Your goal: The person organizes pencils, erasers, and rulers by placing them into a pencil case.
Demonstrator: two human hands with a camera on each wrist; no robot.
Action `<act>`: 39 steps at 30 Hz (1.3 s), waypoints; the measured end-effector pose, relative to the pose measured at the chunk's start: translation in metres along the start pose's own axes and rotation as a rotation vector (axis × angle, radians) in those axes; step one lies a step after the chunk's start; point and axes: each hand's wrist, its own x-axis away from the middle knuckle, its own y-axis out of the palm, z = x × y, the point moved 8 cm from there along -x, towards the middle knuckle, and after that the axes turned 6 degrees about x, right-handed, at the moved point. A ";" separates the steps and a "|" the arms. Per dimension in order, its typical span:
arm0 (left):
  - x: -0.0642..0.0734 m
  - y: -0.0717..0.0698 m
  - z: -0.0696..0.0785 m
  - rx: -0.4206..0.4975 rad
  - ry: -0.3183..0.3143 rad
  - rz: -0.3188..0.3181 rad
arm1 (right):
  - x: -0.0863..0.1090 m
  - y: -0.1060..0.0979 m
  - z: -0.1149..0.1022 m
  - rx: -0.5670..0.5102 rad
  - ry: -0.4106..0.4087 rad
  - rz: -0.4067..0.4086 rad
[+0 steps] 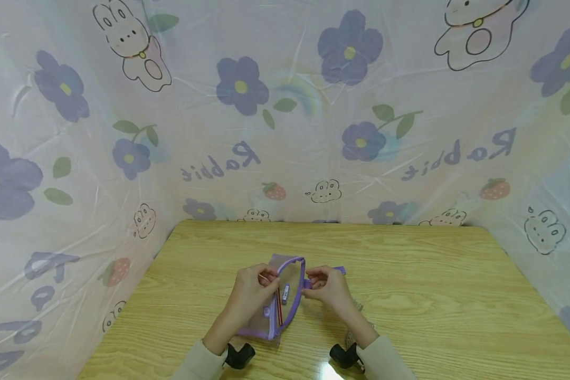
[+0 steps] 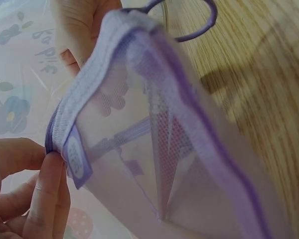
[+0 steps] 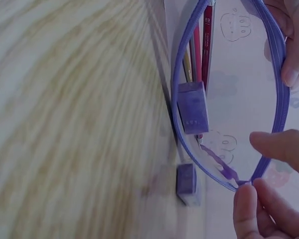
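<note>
A mesh pencil case [image 1: 256, 323] with purple zip edging lies on the table, its mouth gaping. At one side of the mouth, my left hand [image 1: 254, 287] pinches the zip edge, close to a purple label [image 2: 77, 158]. The fingers of my right hand [image 1: 330, 287] pinch the opposite edge by a purple tab [image 1: 307, 284]. Red pencils [image 3: 207, 47] and a small purple-and-white block [image 3: 193, 108] show inside the mouth. Through the mesh, a pointed reddish shape [image 2: 169, 154] is visible.
A second purple block [image 3: 188, 183] sits outside the case, past my right hand. Beneath my right forearm, a patterned item [image 1: 356, 305] is partly hidden. A purple loop [image 2: 209, 20] shows beyond the case. Patterned curtains [image 1: 285, 132] surround the wooden table [image 1: 432, 295].
</note>
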 end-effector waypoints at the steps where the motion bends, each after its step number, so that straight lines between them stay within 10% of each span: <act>1: 0.000 0.000 0.000 0.001 -0.002 0.000 | 0.000 0.000 0.000 0.003 -0.004 -0.004; 39: -0.005 0.001 -0.005 0.008 0.011 0.010 | -0.006 -0.001 0.019 0.101 -0.017 -0.087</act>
